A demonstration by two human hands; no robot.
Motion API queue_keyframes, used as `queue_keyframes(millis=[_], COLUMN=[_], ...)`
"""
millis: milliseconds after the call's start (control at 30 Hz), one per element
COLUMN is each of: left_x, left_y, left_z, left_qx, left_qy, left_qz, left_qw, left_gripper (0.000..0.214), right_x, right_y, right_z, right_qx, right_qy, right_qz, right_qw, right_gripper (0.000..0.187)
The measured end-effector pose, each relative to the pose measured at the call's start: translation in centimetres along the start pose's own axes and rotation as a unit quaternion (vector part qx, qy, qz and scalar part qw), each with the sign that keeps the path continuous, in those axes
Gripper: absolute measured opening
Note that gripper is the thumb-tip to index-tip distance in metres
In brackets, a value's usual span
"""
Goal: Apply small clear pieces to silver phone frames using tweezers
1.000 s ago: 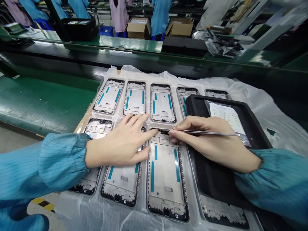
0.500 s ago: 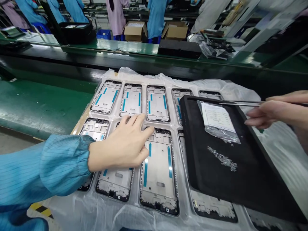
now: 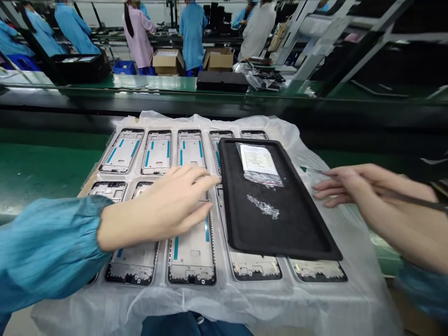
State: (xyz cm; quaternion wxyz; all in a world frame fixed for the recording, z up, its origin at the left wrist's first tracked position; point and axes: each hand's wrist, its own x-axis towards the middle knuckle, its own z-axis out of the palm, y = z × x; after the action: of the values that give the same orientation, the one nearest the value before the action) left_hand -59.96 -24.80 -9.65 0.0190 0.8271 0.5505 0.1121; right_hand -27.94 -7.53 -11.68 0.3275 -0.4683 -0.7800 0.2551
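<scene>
My left hand (image 3: 168, 200) stretches palm-down over several phone middle frames (image 3: 193, 249), its fingers apart and holding nothing. Its fingertips come close to the left edge of a black foam tray (image 3: 210, 154). In that tray lie a pile of tiny silvery parts (image 3: 264, 207) and a clear plastic bag with a white printed label (image 3: 259, 161). To the right of the tray, my right hand (image 3: 364, 196) is closed around thin metal tweezers (image 3: 413, 199), tips pointing left. The black tray covers part of the frames on the right side.
The phone frames sit in a plastic-covered pallet (image 3: 224, 298) with translucent film hanging over its edges. Behind runs a dark conveyor edge and a green bench (image 3: 147, 83). A black box (image 3: 222, 81), cardboard boxes (image 3: 168, 60) and people in smocks (image 3: 193, 35) are farther back.
The view has swung right. My left hand has shifted toward the black tray's edge. My right hand, with the tweezers, has drawn back from above the tray to its right side.
</scene>
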Motion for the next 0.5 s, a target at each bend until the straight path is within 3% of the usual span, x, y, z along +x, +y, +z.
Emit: queue_keyframes(millis=[100,200,333,500], left_x=[1.9,2.5,1.8,-0.8], left_y=[1.3,2.0,1.9,0.9], left_z=[0.5,1.1,1.1,-0.4], left_qx=[0.029,0.06,0.047,0.015], left_qy=[-0.087,-0.115,-0.097,-0.035], left_qz=[0.042,0.055,0.051,0.067], left_qw=[0.995,0.99,0.993,0.997], left_gripper=[0.046,0.051,0.047,0.046], right_x=[-0.8,-1.2,-1.3,-1.7], right_y=[-0.7,-1.0,-2.3,-4.4], right_z=[0.4,0.3,0.1,1.0], right_qx=[-0.044,-0.061,-0.015,0.008], right_qy=[-0.065,-0.063,-0.027,-0.027], right_qz=[-0.021,-0.053,-0.023,-0.061], right_qw=[0.997,0.995,0.999,0.998], right_gripper=[0.066,0.054,0.039,0.032])
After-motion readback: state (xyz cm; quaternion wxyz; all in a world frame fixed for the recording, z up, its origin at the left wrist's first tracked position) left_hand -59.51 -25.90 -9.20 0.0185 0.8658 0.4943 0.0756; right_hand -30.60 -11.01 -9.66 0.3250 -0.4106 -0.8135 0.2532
